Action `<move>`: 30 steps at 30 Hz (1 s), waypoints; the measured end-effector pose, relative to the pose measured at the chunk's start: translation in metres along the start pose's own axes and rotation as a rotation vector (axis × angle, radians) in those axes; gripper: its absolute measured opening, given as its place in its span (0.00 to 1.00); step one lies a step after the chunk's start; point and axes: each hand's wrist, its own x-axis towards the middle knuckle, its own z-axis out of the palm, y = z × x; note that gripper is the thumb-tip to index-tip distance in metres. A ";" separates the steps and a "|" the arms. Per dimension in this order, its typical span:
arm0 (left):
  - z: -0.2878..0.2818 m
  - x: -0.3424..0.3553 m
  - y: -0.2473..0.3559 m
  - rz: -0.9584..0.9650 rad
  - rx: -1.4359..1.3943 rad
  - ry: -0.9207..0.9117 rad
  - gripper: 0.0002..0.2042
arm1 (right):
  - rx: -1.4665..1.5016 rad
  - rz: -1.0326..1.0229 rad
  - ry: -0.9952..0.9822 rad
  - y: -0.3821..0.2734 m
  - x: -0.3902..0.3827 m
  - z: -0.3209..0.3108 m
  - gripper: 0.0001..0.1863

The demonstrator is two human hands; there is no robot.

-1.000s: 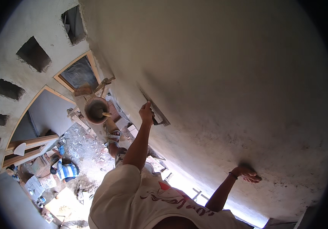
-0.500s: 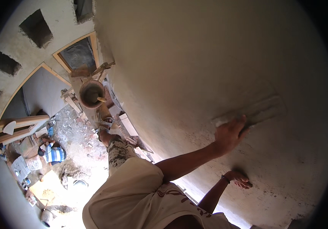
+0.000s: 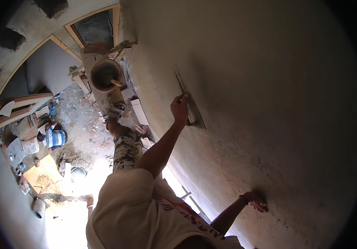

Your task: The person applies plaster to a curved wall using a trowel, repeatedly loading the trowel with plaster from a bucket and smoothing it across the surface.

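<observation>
A plastering trowel (image 3: 196, 114) with a long flat blade lies against the grey plastered wall (image 3: 278, 87). My left hand (image 3: 180, 109) is closed round its handle, which the fingers mostly hide. The blade stands steeply across the picture, its far end pointing up and to the left. Lower on the right, my right hand (image 3: 256, 201) wears a dark band at the wrist. It rests on the wall with fingers apart and slightly bent, holding nothing.
My foot (image 3: 113, 124) stands on a narrow plank, near a round basin (image 3: 94, 76) with a wooden-handled tool (image 3: 116, 83) in it. Far below, a person in a striped shirt (image 3: 55, 137) crouches amid rubble. Wood-framed openings (image 3: 117, 25) line the far wall.
My left hand has moved the trowel left and upward across the wall. The blade has turned from nearly level to steep. My right hand stays on the wall; the view has shifted slightly.
</observation>
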 end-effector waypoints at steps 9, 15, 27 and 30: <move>0.118 -0.149 0.089 0.486 0.094 -0.319 0.19 | -0.066 -0.028 0.094 -0.026 -0.011 -0.017 0.37; 0.089 -0.258 0.063 0.856 0.332 -0.876 0.23 | -0.052 -0.116 0.003 -0.047 -0.026 -0.016 0.37; -0.136 0.154 -0.201 -0.424 -0.244 0.187 0.09 | -0.096 -0.253 -0.030 0.014 -0.040 0.006 0.38; -0.165 0.239 -0.282 -0.501 -0.246 0.193 0.08 | -0.101 -0.283 -0.039 0.012 -0.077 0.021 0.38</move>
